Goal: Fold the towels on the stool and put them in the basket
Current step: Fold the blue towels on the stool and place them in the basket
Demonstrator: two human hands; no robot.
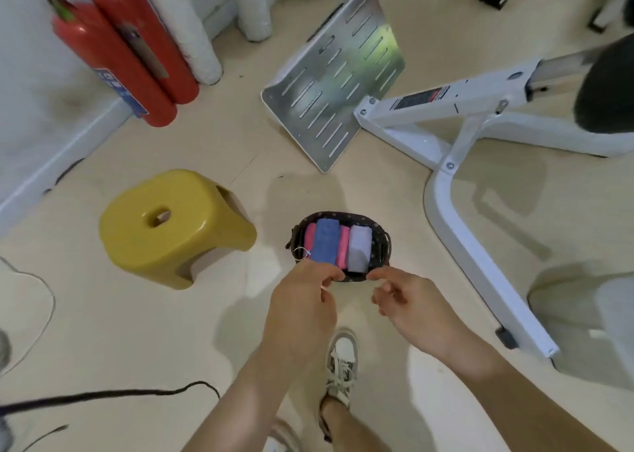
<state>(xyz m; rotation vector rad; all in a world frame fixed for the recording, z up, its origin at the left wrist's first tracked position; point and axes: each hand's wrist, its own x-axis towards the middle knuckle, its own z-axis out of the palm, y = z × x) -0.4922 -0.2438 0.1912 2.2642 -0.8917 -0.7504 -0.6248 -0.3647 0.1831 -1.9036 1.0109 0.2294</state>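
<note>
The fingers (pixel 330 276) of your left hand (pixel 302 300) were curled over the near rim of the basket (pixel 343 215); whether they gripped it could not be told. Your right hand (pixel 408 304) held nothing, its fingers (pixel 377 274) loosely curled, the forefinger tip just at that rim.

In the basket the folded towels lay side by side: a blue towel (pixel 326 242) between pink ones, and a pale towel (pixel 359 249) at the right. The yellow stool (pixel 164 225), left of the basket and apart from it, bore no towel. The task therefore looked complete, and the next move asked only that you draw both hands away without tipping the basket.

The basket stood on a pale floor (pixel 137 331). Beyond it lay a slotted metal plate (pixel 336 84), to its right a white frame (pixel 463 177), and far to its left two red extinguishers (pixel 137 57).
</note>
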